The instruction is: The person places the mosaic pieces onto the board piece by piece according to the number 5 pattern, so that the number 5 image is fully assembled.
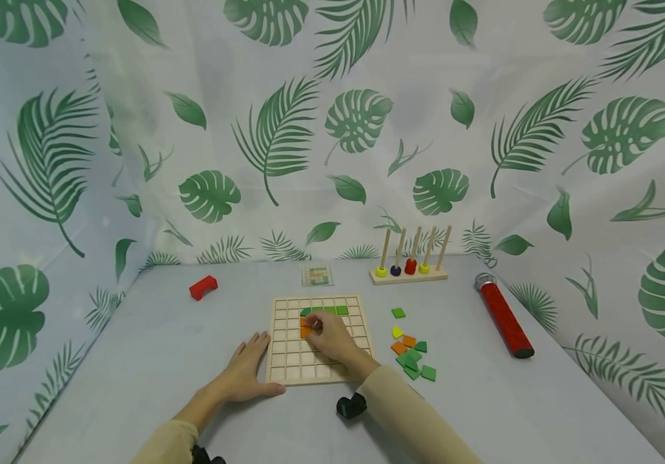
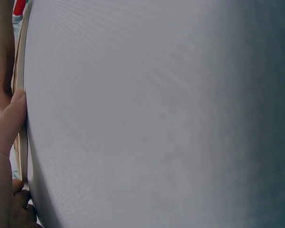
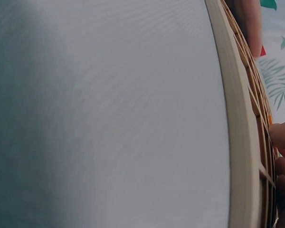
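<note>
A wooden grid board lies flat, with a row of green tiles near its far side and orange tiles below the row's left end. My left hand rests spread at the board's near left corner, its fingers along the left edge and thumb against the near edge. Over the board, my right hand has thumb and fingertips curled together at the orange tiles and pinches one, mostly hidden by the fingers. In the right wrist view, its thumb is beside a sliver of orange.
Loose green, orange and yellow tiles lie right of the board. Behind are a patterned card and a peg stand with coloured beads. A red arch block sits at the left back, a red microphone at the right.
</note>
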`<state>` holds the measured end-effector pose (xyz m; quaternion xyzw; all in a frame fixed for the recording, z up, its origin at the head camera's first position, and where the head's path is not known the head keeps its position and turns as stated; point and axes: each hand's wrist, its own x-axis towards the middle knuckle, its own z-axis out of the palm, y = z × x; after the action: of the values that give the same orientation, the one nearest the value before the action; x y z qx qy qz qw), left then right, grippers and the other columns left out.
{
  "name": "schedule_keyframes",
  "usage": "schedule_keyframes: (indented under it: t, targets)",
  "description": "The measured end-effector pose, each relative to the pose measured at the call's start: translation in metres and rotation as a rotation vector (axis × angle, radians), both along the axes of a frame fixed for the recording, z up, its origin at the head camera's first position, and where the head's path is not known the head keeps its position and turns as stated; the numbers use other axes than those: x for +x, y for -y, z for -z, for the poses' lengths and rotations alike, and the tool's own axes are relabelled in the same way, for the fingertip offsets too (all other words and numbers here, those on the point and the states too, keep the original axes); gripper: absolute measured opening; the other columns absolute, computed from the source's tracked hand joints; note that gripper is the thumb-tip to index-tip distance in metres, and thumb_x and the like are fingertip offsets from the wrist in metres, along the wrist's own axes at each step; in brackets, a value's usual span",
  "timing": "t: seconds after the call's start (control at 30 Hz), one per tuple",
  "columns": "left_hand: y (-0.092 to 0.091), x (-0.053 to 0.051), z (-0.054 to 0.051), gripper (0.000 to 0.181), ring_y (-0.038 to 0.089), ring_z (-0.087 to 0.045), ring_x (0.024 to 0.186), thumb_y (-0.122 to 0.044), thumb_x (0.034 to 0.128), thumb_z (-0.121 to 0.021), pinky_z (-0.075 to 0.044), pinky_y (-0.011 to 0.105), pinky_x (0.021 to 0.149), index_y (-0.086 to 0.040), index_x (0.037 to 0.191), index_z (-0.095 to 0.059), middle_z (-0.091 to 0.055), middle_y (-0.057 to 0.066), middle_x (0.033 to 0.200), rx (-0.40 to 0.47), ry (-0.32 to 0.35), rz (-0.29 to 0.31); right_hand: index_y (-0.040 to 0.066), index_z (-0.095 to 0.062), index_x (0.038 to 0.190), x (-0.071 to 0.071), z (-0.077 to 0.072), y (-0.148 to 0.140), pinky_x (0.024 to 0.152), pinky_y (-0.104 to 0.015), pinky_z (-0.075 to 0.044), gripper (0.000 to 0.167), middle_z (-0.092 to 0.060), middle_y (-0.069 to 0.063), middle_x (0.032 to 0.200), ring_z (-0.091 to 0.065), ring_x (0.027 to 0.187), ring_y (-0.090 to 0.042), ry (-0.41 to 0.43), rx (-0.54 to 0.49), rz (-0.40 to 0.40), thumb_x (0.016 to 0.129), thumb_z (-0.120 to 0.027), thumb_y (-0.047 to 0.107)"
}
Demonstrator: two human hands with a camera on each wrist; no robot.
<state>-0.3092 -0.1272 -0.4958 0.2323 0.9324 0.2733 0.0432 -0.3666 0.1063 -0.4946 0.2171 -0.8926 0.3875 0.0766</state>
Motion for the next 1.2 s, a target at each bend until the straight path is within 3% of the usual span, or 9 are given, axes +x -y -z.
schedule_keyframes:
  t: [0.27, 0.47, 0.77, 1.03, 1.2]
  targets:
    - [-0.004, 0.001, 0.000, 0.113, 0.035, -0.011, 0.142, -0.062, 0.0711, -0.071, -0.006, 0.053, 0.113, 0.005, 0.147, -0.021, -0.022, 0.021, 0.152, 0.006, 0.013, 0.002, 0.002, -0.063, 0.108, 0.004, -0.001, -0.005, 0.074, -0.025, -0.051, 0.029, -0.062, -0.005, 0.098, -0.057, 0.085, -0.014, -0.013, -0.034, 0.024, 0.079, -0.067, 0.001]
    - [-0.005, 0.001, -0.001, 0.113, 0.035, -0.013, 0.141, -0.061, 0.0704, -0.072, -0.006, 0.053, 0.113, 0.006, 0.146, -0.022, -0.023, 0.022, 0.152, 0.004, 0.007, -0.002, -0.004, -0.059, 0.113, 0.006, -0.019, -0.027, 0.076, -0.030, -0.053, 0.029, -0.061, -0.014, 0.105, -0.059, 0.091, -0.024, -0.007, -0.107, -0.026, 0.086, -0.065, 0.000]
    - [-0.007, 0.001, -0.002, 0.113, 0.035, -0.012, 0.141, -0.062, 0.0701, -0.072, -0.006, 0.052, 0.113, 0.005, 0.147, -0.022, -0.023, 0.021, 0.152, -0.006, 0.008, -0.002, -0.004, -0.060, 0.113, 0.004, -0.038, -0.105, 0.078, -0.036, -0.054, 0.029, -0.064, -0.015, 0.102, -0.061, 0.091, -0.025, -0.057, -0.102, 0.149, 0.085, -0.065, -0.001]
    - [-0.005, 0.002, -0.003, 0.113, 0.035, -0.012, 0.141, -0.062, 0.0703, -0.072, -0.006, 0.052, 0.113, 0.005, 0.147, -0.022, -0.023, 0.021, 0.152, -0.021, 0.008, -0.010, -0.002, -0.060, 0.114, 0.014, -0.038, -0.176, 0.081, -0.041, -0.053, 0.029, -0.065, -0.013, 0.101, -0.060, 0.090, -0.024, -0.043, -0.004, 0.299, 0.086, -0.065, 0.003]
    - [-0.003, 0.003, -0.004, 0.112, 0.036, -0.012, 0.141, -0.060, 0.0705, -0.073, -0.007, 0.053, 0.113, 0.006, 0.146, -0.022, -0.023, 0.022, 0.152, -0.017, 0.005, -0.007, -0.002, -0.060, 0.113, 0.023, -0.032, -0.199, 0.082, -0.042, -0.053, 0.027, -0.065, -0.013, 0.101, -0.060, 0.090, -0.025, -0.001, 0.035, 0.313, 0.087, -0.065, 0.005]
